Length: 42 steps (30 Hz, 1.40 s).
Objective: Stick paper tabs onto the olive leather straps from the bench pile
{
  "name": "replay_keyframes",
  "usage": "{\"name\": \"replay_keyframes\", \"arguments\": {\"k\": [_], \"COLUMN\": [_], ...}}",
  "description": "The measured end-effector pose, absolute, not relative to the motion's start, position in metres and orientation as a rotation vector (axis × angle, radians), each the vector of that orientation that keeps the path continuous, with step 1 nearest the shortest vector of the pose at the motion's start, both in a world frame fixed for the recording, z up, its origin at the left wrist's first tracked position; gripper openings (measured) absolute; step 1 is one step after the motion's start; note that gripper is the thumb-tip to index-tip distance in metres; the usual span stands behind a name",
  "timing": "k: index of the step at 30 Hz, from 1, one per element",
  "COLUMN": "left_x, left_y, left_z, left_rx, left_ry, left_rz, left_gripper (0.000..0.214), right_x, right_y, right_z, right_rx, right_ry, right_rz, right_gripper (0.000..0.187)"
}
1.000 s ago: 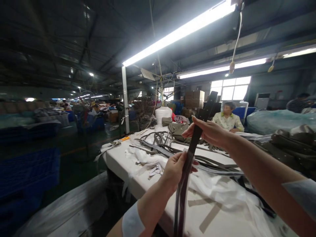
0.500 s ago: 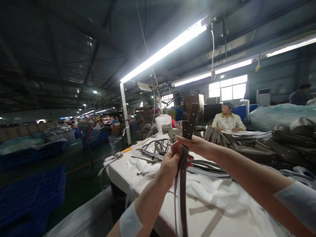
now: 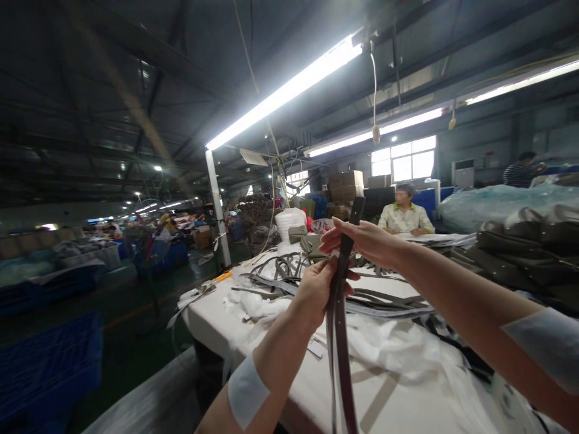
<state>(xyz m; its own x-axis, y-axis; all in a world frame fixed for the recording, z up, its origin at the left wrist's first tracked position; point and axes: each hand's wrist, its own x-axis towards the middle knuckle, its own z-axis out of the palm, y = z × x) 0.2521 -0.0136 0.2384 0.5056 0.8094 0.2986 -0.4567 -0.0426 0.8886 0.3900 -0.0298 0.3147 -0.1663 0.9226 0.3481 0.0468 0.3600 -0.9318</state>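
A bundle of dark grey-brown straps (image 3: 342,355) stands nearly upright in front of me, with small holes or studs near the top ends. Pinched around its middle is my left hand (image 3: 315,288), thumb against the front strap. Higher up, my right hand (image 3: 371,241) wraps the same straps from the right; its thumb crosses near the top and some fingertips show behind. The lower ends hang past the table edge and out of the picture. How many straps are in the bundle I cannot tell.
The white-covered table (image 3: 294,377) carries loose straps (image 3: 384,301) and crumpled white sheeting (image 3: 398,343). Dark folded pieces (image 3: 529,253) are heaped at right. Across the table sits a person (image 3: 406,214). A blue pallet (image 3: 49,367) lies on the floor at left.
The strap tops, fanned apart before, now overlap more closely. My right hand has shifted its fingers up along the straps. The view has turned slightly right.
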Motion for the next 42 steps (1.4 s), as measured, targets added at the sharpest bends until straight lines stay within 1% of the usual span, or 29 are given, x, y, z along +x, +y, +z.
{"name": "replay_keyframes", "arguments": {"k": [2, 6, 8, 10, 12, 19, 22, 28, 33, 37, 42], "left_x": [0.252, 0.248, 0.246, 0.245, 0.246, 0.256, 0.259, 0.256, 0.253, 0.252, 0.255], "left_y": [-0.015, -0.015, -0.014, -0.013, -0.014, -0.026, -0.025, -0.021, -0.018, -0.015, -0.014], "left_z": [0.235, 0.219, 0.210, 0.202, 0.197, 0.194, 0.198, 0.222, 0.248, 0.252, 0.234], "left_rx": [1.190, 1.055, 1.051, 1.094, 1.146, 1.209, 1.195, 1.205, 1.252, 1.282, 1.337], "left_ry": [0.299, 0.168, 0.129, 0.128, 0.155, 0.287, 0.310, 0.260, 0.244, 0.290, 0.359], "left_rz": [0.964, 0.587, 0.473, 0.457, 0.505, 0.893, 0.985, 1.057, 1.185, 1.281, 1.289], "left_gripper": [0.046, 0.053, 0.047, 0.040, 0.038, 0.054, 0.058, 0.055, 0.056, 0.057, 0.063], "right_x": [0.392, 0.401, 0.407, 0.412, 0.416, 0.408, 0.402, 0.399, 0.385, 0.371, 0.366], "right_y": [-0.032, -0.036, -0.037, -0.036, -0.034, -0.033, -0.033, -0.024, -0.023, -0.024, -0.018], "right_z": [0.315, 0.317, 0.317, 0.315, 0.313, 0.317, 0.324, 0.346, 0.360, 0.350, 0.327], "right_rx": [-0.887, -0.850, -0.853, -0.862, -0.872, -0.931, -0.926, -0.961, -1.005, -0.979, -1.067], "right_ry": [-1.535, -1.530, -1.536, -1.537, -1.539, -1.499, -1.509, -1.593, -1.659, -1.663, -1.650], "right_rz": [1.004, 1.048, 1.056, 1.056, 1.062, 0.980, 0.941, 0.943, 0.924, 0.922, 0.889], "right_gripper": [0.052, 0.051, 0.051, 0.051, 0.052, 0.049, 0.049, 0.049, 0.051, 0.048, 0.047]}}
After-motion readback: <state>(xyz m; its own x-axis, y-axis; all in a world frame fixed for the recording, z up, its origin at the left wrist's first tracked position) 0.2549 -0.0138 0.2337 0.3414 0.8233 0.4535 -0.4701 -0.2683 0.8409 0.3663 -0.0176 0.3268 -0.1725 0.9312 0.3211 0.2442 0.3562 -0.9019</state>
